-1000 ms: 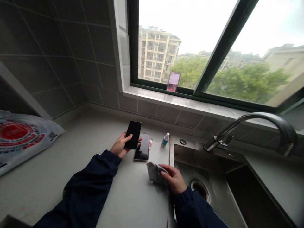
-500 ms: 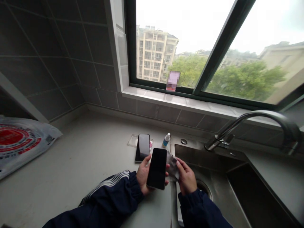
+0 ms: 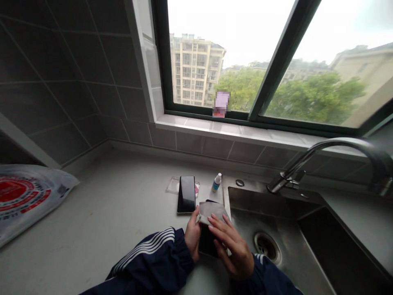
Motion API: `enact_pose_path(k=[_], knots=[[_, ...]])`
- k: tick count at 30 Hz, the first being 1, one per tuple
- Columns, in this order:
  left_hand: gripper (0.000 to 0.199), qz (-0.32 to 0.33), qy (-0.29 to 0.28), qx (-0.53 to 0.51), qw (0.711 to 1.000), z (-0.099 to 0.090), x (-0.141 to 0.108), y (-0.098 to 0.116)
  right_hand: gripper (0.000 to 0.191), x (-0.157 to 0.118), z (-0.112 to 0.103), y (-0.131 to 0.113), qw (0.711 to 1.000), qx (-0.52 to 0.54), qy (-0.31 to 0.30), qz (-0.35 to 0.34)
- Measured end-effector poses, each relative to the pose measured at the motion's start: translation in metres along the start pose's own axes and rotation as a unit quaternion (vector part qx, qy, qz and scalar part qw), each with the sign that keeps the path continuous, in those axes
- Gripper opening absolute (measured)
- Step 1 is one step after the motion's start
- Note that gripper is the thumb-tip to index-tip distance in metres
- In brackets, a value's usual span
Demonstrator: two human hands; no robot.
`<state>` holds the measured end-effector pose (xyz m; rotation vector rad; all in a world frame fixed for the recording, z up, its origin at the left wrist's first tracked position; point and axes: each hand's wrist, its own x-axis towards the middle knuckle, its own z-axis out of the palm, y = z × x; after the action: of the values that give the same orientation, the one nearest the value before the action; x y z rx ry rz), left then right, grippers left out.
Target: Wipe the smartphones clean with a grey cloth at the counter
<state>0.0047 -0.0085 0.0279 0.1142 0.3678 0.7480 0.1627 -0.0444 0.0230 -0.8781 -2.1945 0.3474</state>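
A black phone (image 3: 208,242) lies screen up in my left hand (image 3: 192,234), which grips its left side. Over the phone's upper part is spread a thin grey cloth (image 3: 211,211). My right hand (image 3: 231,241) rests on the cloth and screen, its fingers stretched flat and pressing the cloth down. On the counter just beyond my left hand, a second dark phone (image 3: 186,194) lies partly over a clear phone case (image 3: 174,185). A small spray bottle (image 3: 216,182) with a white cap and blue label stands upright beside the sink edge.
To the right is a steel sink (image 3: 288,233) with a drain (image 3: 267,247) and a curved chrome faucet (image 3: 307,157). A printed plastic bag (image 3: 27,196) lies on the counter (image 3: 123,196) at far left. A window sill (image 3: 215,128) runs behind.
My right hand has moved left over the phone, laid the cloth on its screen and flattened its fingers. The held phone is now lower in view, and the view has shifted slightly.
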Motion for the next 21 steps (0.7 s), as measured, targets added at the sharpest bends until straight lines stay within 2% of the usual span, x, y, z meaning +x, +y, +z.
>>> enact_pose_path(k=[2,4,10,16,21], knots=[[0.065,0.007,0.008,0.005,1.000,0.000,0.001,-0.001,0.059,0.000,0.000,0.001,0.999,-0.031,0.037,0.013],[0.063,0.016,0.014,0.005,1.000,0.000,0.002,-0.003,0.060,0.000,0.002,0.005,0.996,-0.070,0.040,0.028],[0.057,0.057,0.019,-0.018,0.998,-0.005,0.007,-0.008,0.071,-0.002,0.016,0.015,0.987,-0.142,-0.066,0.044],[0.064,0.058,0.038,-0.030,0.997,-0.011,0.009,-0.009,0.078,-0.001,0.015,0.007,0.986,-0.132,-0.099,0.030],[0.074,0.026,0.056,-0.018,0.998,-0.008,0.001,-0.009,0.078,-0.001,0.015,0.000,0.984,-0.107,-0.142,0.012]])
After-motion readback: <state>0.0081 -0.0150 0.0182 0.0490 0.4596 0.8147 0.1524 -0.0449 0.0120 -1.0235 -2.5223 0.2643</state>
